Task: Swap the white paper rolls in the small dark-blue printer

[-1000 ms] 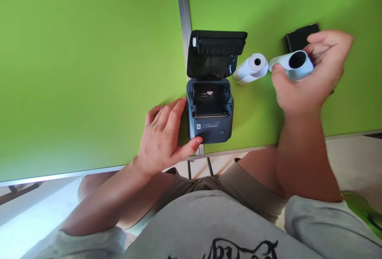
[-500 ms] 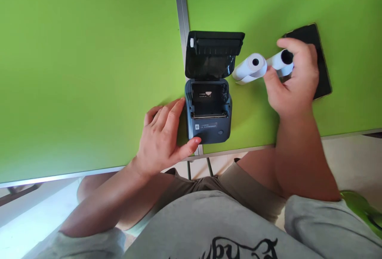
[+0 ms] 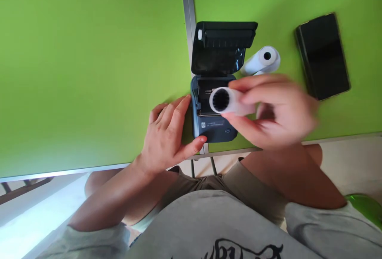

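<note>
Right hand (image 3: 280,111) pinching a white, cylindrical paper roll (image 3: 234,102).
Left hand (image 3: 163,139), half open, touches the blue-grey plastic printer (image 3: 213,132).

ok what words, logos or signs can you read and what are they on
No words are readable.
Printer front: power sign; blurry Bluetooth-like sign; small print, too small.
Print inside the printer: too small.
Shirt: dark lettering, cut off, unreadable.

the blue-gray printer (image 3: 213,134) has a small white box with what looks like a bluetooth sign (image 3: 203,125), plus a round power sign (image 3: 227,131). the tiny words (image 3: 215,123) between them are too small to read. the shirt (image 3: 193,223) has curly black letters (image 3: 249,248), cut off.
</note>
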Motion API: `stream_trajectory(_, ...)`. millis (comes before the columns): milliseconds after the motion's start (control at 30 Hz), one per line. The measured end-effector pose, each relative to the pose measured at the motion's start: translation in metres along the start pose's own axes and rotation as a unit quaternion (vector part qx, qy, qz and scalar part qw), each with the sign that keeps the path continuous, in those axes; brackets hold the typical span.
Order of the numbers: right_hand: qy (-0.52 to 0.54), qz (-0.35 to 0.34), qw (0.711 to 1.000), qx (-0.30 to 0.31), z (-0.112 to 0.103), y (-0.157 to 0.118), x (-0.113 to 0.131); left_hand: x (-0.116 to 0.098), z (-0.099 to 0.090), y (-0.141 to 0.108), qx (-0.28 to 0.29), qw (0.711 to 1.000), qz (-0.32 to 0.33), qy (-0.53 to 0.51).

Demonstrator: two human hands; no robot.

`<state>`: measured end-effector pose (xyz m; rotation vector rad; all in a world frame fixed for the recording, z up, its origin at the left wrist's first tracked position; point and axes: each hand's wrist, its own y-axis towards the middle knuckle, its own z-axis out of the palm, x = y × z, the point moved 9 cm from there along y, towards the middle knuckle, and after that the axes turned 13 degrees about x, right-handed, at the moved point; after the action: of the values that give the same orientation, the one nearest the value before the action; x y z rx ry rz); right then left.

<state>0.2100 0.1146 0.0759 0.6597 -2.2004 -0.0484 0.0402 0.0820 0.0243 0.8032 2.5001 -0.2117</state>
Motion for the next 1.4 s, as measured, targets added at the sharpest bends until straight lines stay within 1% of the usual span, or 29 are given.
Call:
stream_trajectory(33, -0.010, -0.047, 0.998, -0.029, 0.001, 0.002, 0.011, 0.000, 0.000, 0.000, 0.000, 1.000, -0.001, 0.000)
stream_trajectory(133, -0.063, -0.078, 0.994, -0.053, 0.007, 0.011, 0.016, 0.000, 0.000, 0.000, -0.002, 1.000, -0.004, 0.001)
stream_trajectory(233, -0.088, -0.077, 0.992, -0.054, 0.007, 0.015, 0.011, 0.000, 0.000, 0.000, -0.004, 1.000, -0.004, 0.002)
stream_trajectory(367, -0.071, -0.060, 0.995, -0.027, 0.010, 0.014, 0.007, 0.000, -0.001, 0.000, -0.006, 1.000, -0.001, 0.000)
stream_trajectory(467, -0.073, -0.059, 0.995, -0.039, 0.009, 0.012, 0.009, -0.001, -0.001, 0.000, -0.007, 1.000, 0.003, -0.002)
stream_trajectory(567, -0.087, -0.042, 0.994, -0.052, 0.007, 0.013, 0.009, -0.001, -0.001, 0.000, -0.011, 1.000, 0.003, -0.002)
stream_trajectory(633, -0.089, -0.031, 0.995, -0.038, 0.009, 0.016, 0.008, -0.001, -0.002, 0.000, -0.013, 1.000, 0.003, -0.002)
stream_trajectory(733, -0.090, -0.017, 0.996, -0.002, 0.012, 0.019, 0.006, -0.002, -0.002, 0.000, -0.014, 1.000, 0.005, -0.005)
stream_trajectory(833, -0.094, -0.015, 0.995, 0.023, 0.014, 0.021, 0.006, -0.002, -0.002, 0.000, -0.012, 1.000, 0.007, -0.006)
stream_trajectory(933, -0.086, -0.023, 0.996, 0.030, 0.015, 0.022, 0.005, -0.002, -0.002, 0.000, -0.009, 1.000, 0.007, -0.008)
stream_trajectory(1267, -0.064, -0.007, 0.997, 0.043, 0.015, 0.021, 0.001, -0.001, -0.001, 0.000, 0.004, 1.000, 0.002, -0.016)
stream_trajectory(1400, -0.061, -0.022, 0.996, 0.061, 0.012, 0.021, 0.004, -0.002, -0.003, -0.001, -0.013, 1.000, 0.014, -0.015)
